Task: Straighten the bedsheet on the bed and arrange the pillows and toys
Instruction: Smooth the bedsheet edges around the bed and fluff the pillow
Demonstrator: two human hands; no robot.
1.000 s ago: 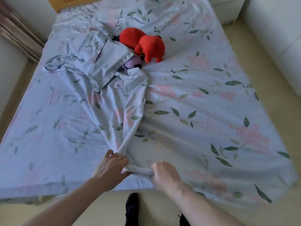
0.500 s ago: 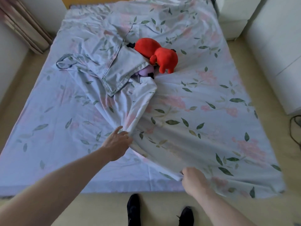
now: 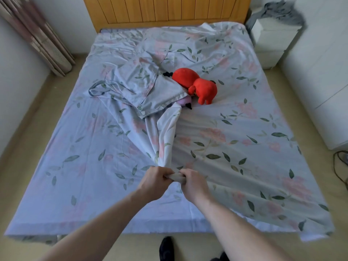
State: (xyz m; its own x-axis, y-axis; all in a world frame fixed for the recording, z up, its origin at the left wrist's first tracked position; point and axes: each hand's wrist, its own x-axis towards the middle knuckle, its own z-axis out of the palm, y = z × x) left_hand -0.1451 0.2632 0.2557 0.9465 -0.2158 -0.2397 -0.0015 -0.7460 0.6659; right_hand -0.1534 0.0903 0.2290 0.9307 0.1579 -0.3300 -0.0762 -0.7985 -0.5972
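Fingers (image 3: 170, 175) of both hands clenched on 1 twisted rope of cloth, left hand (image 3: 153, 182) and right hand (image 3: 194, 184) nearly touching near the foot of the bed.

Gripped the gathered ridge of the bedsheet (image 3: 235, 151), which ran from the hands up to the middle of the mattress. Lay flat on either side, bunched only along that ridge. Best handled, by judgement, with hands drawn apart along the foot edge and pulled low and even toward the foot, so that the fold could open without dragging the rest askew.

Sat at mid-bed: a rumpled pillowcase (image 3: 150, 89) draped over the ridge's upper end. Just beside it, partly tucked under: the red plush toy (image 3: 195, 84). Peeked out below, touching both: a small purple toy (image 3: 185, 100). Worth a gentle pull, likely, lest all 3 slide along.
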